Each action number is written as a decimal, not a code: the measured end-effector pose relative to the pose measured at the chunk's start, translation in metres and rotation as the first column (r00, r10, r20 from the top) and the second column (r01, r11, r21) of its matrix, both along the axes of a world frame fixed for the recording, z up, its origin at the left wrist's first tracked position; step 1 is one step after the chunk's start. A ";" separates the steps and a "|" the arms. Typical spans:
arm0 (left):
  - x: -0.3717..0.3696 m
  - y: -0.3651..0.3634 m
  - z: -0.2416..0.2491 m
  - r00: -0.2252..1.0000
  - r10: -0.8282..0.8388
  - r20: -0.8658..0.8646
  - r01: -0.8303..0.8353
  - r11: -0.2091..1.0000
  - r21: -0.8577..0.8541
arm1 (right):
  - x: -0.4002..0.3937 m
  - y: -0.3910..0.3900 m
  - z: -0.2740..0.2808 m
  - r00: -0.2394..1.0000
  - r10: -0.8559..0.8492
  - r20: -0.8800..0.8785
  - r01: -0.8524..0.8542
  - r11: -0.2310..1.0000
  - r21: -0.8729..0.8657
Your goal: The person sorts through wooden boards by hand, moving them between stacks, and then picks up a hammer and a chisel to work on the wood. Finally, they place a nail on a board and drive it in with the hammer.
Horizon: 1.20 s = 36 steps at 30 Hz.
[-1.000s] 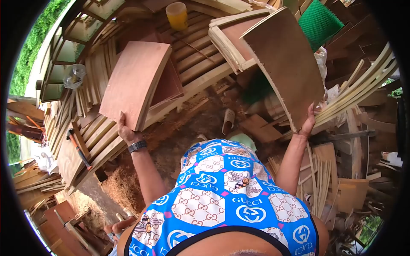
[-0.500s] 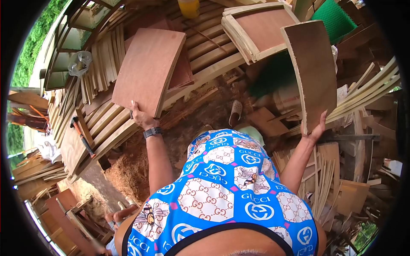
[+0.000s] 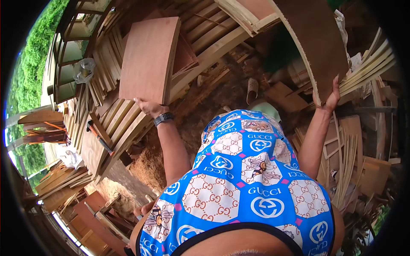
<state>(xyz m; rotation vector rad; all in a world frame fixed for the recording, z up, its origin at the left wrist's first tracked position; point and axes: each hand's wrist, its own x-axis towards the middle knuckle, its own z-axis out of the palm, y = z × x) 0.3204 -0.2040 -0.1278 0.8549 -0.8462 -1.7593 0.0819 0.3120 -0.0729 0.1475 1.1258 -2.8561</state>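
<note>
My left hand (image 3: 151,107) is closed on the near edge of a reddish-brown plywood panel (image 3: 149,59). That panel lies over the slatted bench, and more than one layer shows along its right edge. Out to the right, my right hand (image 3: 329,97) grips the lower end of a second, darker plywood panel (image 3: 320,47), which stands tilted up with its rough edge facing left. Its upper end runs out of view at the top. Behind it, a wooden frame with a plywood face (image 3: 252,13) is partly hidden.
An orange-handled hammer (image 3: 99,137) lies at the bench's left end, near thin wood strips (image 3: 104,64) and a clear plastic bag (image 3: 84,70). Long strips (image 3: 369,70) jut in from the right. Sawdust (image 3: 149,170) covers the ground. Another person's hand (image 3: 144,209) shows at lower left.
My right hand has moved outward and up with its panel, which looks larger and nearer. The left panel has turned slightly more upright. The whole view has shifted.
</note>
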 end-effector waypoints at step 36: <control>-0.089 0.187 0.028 0.518 -0.855 -0.020 0.825 0.494 0.276 | -0.060 -0.041 0.048 0.978 0.203 0.045 -0.206 0.921 0.332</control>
